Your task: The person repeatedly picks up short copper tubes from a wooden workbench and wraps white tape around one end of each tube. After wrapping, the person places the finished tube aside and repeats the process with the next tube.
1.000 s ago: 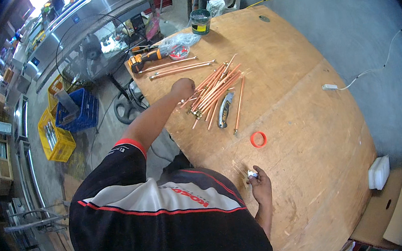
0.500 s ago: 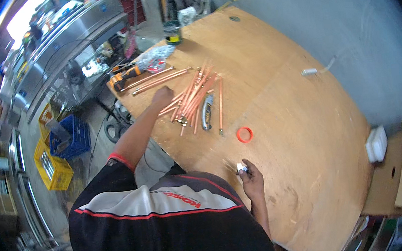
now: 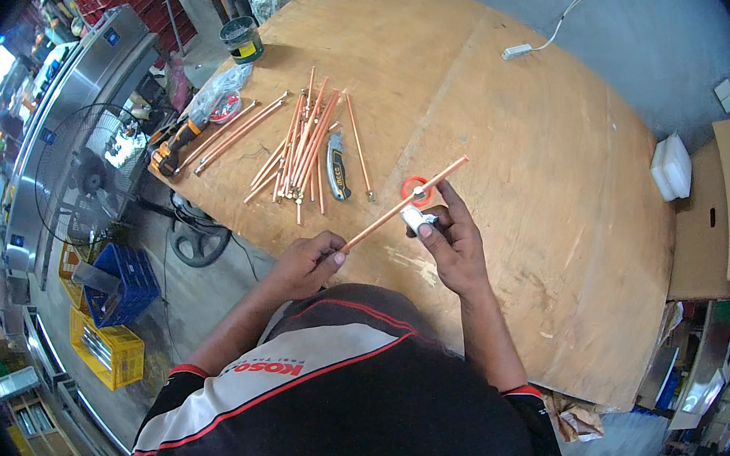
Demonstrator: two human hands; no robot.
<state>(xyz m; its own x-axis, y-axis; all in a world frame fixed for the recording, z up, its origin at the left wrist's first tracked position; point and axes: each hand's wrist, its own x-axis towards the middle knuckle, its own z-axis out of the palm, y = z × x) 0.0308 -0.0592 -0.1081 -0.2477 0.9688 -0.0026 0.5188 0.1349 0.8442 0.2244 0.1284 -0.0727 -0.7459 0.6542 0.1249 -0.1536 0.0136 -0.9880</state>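
My left hand [image 3: 311, 265] pinches the lower end of a thin copper tube [image 3: 375, 226], which slants up to the right above the wooden table. Closed round a small white roll of tape [image 3: 413, 217], my right hand [image 3: 458, 245] holds it against the tube, with the index finger stretched toward the tube's far end. Just beyond the tube lies an orange-red ring [image 3: 418, 178], partly hidden by it. A pile of copper tubes [image 3: 313, 140] with metal fittings lies farther left, beside a grey utility knife [image 3: 337, 168] and one separate tube [image 3: 359, 144].
On the table's [image 3: 541, 209] left corner are an orange-black power tool [image 3: 172, 149], a plastic bag and a dark tub [image 3: 241, 41]. A fan [image 3: 92, 172], a blue crate [image 3: 127, 289] and a yellow crate [image 3: 109, 351] stand left. White blocks [image 3: 673, 167] and cardboard [image 3: 697, 255] are right.
My left hand has come back from the tube pile with one copper tube. My right hand has lifted the white roll up to that tube. The view has shifted.
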